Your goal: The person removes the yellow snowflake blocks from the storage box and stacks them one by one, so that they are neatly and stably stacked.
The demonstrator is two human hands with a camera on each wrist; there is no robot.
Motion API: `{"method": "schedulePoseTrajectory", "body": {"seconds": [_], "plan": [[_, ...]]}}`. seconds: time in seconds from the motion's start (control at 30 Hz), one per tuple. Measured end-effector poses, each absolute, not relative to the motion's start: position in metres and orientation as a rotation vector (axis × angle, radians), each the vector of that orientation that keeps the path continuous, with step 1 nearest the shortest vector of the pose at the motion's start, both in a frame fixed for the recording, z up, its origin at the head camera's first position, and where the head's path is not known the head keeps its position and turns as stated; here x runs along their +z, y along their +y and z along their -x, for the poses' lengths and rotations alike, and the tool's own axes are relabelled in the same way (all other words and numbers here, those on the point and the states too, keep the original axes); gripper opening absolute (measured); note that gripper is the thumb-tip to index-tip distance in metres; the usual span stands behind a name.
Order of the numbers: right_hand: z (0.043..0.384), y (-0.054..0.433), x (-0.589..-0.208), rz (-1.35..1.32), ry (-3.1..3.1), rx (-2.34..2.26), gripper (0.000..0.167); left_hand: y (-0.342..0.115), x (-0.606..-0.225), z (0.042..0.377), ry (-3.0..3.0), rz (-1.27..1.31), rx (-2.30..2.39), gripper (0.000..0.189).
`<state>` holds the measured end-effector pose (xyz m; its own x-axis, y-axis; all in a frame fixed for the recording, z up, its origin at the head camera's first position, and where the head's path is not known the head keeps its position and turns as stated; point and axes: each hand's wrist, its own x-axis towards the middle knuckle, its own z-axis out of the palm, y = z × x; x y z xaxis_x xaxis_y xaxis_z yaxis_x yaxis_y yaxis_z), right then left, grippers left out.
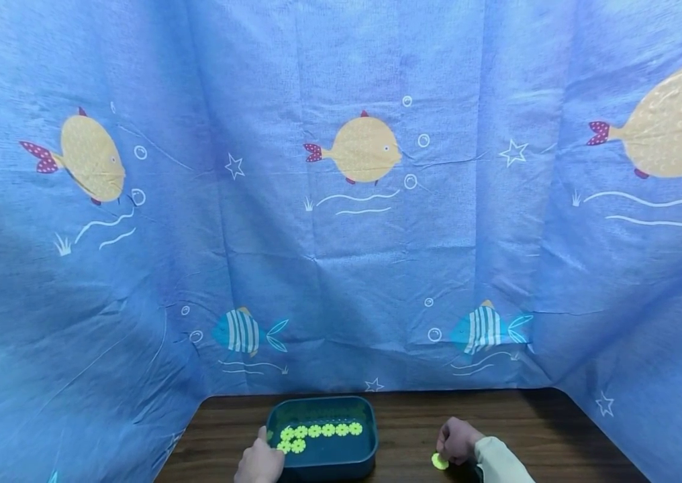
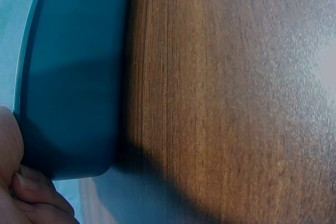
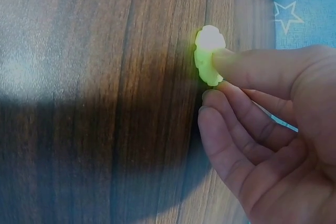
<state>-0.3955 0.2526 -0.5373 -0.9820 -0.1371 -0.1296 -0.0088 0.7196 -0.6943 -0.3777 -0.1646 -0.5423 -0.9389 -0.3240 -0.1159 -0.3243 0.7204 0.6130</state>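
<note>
A dark teal plastic box [image 1: 346, 469] stands on the wooden table, with several yellow-green flower-shaped pieces [image 1: 329, 430] on its floor, most in a row and a couple in front at the left. My left hand [image 1: 260, 462] grips the box at its left front corner, one finger pointing along the left side. Low in the left wrist view, that hand [image 2: 31, 187] shows curled fingers against the box's end. To the right of the box, my right hand [image 1: 459, 441] pinches another flower-shaped piece [image 3: 209, 56] between thumb and fingers, tilted on edge close over the table.
Dark wood tabletop [image 1: 401, 429] lies between the box and my right hand. A blue curtain [image 1: 353, 268] printed with fish, stars and bubbles hangs behind the table and along both sides.
</note>
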Motion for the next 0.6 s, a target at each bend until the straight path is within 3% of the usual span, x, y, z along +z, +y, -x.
{"method": "schedulePoseTrajectory", "body": {"seconds": [0.23,0.6], "plan": [[0.411,0.261,-0.545,0.142,2.704,-1.065,0.019,-0.165,-0.542,0.378,2.921,0.529,1.050,0.065],[0.399,0.253,-0.544,0.166,2.820,-1.068,0.021,-0.166,-0.544,0.383,2.896,0.530,1.070,0.065]]}}
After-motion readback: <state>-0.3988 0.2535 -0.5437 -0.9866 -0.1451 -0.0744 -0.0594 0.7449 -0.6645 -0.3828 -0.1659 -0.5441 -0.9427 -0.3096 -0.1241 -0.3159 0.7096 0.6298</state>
